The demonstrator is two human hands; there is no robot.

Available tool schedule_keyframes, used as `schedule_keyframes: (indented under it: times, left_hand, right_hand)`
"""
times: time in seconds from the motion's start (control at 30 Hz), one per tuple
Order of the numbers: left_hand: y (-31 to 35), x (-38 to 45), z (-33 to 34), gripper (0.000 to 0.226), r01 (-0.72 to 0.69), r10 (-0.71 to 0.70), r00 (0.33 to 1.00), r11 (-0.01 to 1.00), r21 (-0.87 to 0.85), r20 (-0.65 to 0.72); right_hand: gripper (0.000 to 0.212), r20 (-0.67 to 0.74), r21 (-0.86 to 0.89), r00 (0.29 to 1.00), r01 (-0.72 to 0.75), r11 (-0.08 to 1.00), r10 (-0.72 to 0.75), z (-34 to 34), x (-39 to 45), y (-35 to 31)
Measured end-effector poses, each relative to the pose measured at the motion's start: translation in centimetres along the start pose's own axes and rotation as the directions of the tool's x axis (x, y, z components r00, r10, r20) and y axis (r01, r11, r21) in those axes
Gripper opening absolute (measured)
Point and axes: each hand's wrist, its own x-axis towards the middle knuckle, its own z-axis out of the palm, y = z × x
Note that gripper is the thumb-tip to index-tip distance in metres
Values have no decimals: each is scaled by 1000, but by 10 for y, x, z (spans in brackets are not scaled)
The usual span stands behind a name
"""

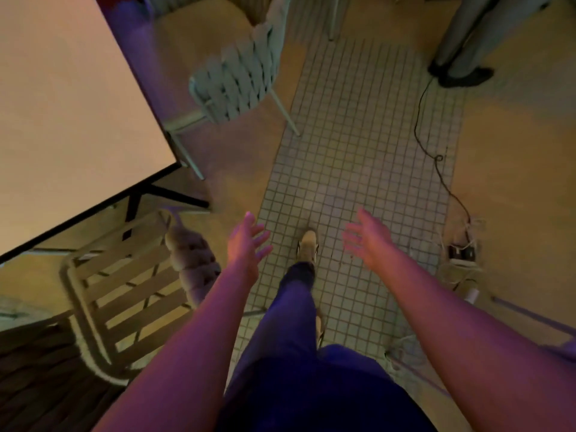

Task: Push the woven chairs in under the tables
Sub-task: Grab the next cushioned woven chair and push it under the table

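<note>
A pale woven chair [240,79] stands ahead beside the right edge of the white table [62,120], its back toward me and its seat partly out from the table. A second chair [131,288] with a slatted seat and a woven back sits at the table's near edge, at my lower left. My left hand [246,244] is open with fingers spread, just right of that near chair's back and not touching it. My right hand [367,238] is open too, held over the tiled floor strip. Both hands hold nothing.
A strip of small square floor tiles [358,151] runs ahead between smooth floor areas. A black cable [436,157] trails to a power strip and adapters [461,251] on the right. Another person's legs and dark shoes [461,73] stand at upper right. My own leg and shoe [307,244] step forward.
</note>
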Motion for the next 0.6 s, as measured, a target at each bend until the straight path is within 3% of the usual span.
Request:
schedule_keyframes:
  times: [0.2,0.6]
  left_hand:
    - [62,62,88,43,84,-83,995,997,-2,47]
    - [221,172,226,42,95,-96,995,990,-101,-13]
  right_hand:
    - [49,29,-16,1000,-3,1000,3,30,56,-111]
    - [48,114,-70,993,-30,997,38,95,170,-318]
